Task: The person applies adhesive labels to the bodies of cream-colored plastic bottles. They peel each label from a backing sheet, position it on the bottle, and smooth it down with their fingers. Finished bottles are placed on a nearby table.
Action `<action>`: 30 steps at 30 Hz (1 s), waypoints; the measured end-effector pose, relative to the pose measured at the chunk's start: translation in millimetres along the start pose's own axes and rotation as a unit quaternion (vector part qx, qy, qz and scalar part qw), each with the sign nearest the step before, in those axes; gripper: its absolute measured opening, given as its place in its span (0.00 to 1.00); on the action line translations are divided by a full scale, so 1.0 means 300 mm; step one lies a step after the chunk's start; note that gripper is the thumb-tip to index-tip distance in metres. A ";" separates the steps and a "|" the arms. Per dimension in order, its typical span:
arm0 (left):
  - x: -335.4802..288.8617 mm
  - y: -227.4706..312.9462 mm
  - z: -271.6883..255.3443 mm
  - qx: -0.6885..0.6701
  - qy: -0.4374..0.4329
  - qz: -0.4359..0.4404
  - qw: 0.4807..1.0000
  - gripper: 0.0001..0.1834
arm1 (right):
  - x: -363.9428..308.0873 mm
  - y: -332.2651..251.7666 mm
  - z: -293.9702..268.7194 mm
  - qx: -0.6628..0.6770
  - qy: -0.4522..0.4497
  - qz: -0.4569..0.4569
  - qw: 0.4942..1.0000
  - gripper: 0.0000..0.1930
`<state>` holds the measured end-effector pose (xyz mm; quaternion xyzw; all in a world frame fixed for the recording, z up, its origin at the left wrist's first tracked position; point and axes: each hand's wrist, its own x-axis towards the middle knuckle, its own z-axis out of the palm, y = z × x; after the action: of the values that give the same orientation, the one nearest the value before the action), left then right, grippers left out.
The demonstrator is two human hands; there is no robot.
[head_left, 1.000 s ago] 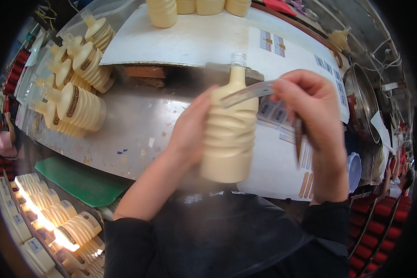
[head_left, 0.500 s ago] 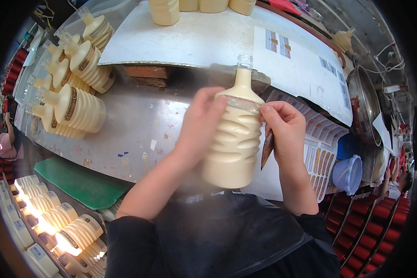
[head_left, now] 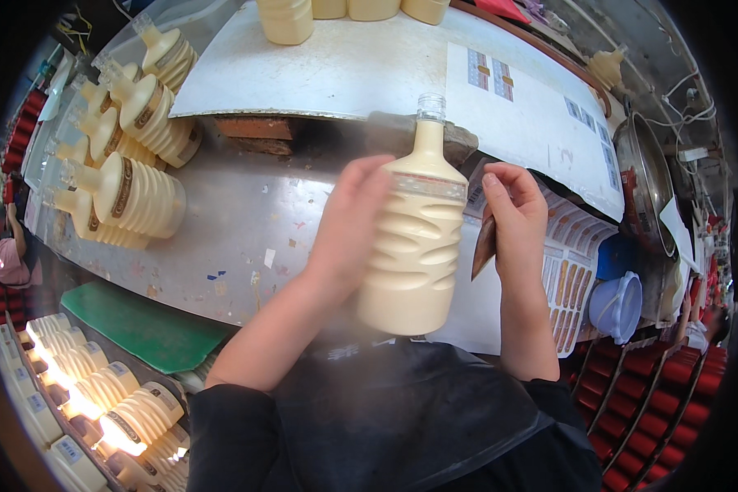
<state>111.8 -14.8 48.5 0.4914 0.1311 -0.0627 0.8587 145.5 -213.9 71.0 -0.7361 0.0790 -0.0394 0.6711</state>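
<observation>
A cream bottle (head_left: pixel 414 238) with rippled sides and a transparent threaded neck stands upright in front of me. Around its shoulder runs a patterned band label (head_left: pixel 429 187). My left hand (head_left: pixel 354 217) wraps the bottle's left side; its fingers are slightly blurred. Just off the right side, not touching the bottle, is my right hand (head_left: pixel 512 213), thumb and forefinger pinched near the label's height. Its lower fingers keep hold of a brown, flat, pointed piece (head_left: pixel 485 248) that hangs beside the bottle. Whether the fingertips pinch anything is too small to tell.
Several similar labelled bottles (head_left: pixel 143 193) crowd the left of the metal table (head_left: pixel 221 213). A raised white board (head_left: pixel 344 70) spans the back. Label sheets (head_left: pixel 572 279) lie at right, beside a lilac bucket (head_left: pixel 617 307). More bottles (head_left: pixel 139 414) sit under a bright light at lower left.
My right hand has come away from the label's right end and moved slightly right, bringing the brown piece along. My left hand still holds the bottle in place.
</observation>
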 end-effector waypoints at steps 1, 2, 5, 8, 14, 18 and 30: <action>0.001 0.002 0.001 -0.003 0.003 -0.005 1.000 0.19 | -0.008 -0.014 -0.003 -0.036 -0.038 -0.001 0.999 0.10; 0.001 0.005 0.002 -0.033 -0.006 -0.014 0.999 0.20 | -0.012 -0.024 0.005 -0.066 -0.070 -0.020 0.995 0.12; -0.003 0.017 0.012 -0.104 -0.027 -0.038 0.994 0.22 | -0.013 -0.055 0.040 -0.162 -0.122 -0.049 0.978 0.22; -0.019 0.031 0.025 -0.128 -0.024 -0.053 0.990 0.22 | -0.005 -0.069 0.073 -0.196 -0.106 -0.047 0.974 0.23; -0.036 0.043 0.044 -0.123 -0.017 -0.056 0.991 0.21 | 0.003 -0.074 0.079 -0.193 -0.133 -0.018 0.972 0.20; -0.040 0.040 0.046 -0.129 -0.021 -0.054 0.990 0.21 | 0.003 -0.077 0.071 -0.177 -0.146 -0.004 0.973 0.20; -0.045 0.040 0.052 -0.126 -0.019 -0.046 0.991 0.20 | 0.002 -0.070 0.080 -0.185 -0.113 -0.006 0.976 0.25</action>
<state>104.2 -22.4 69.8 0.3710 0.1444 -0.0945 0.9124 151.2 -188.6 89.5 -0.8478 0.0041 0.0559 0.5274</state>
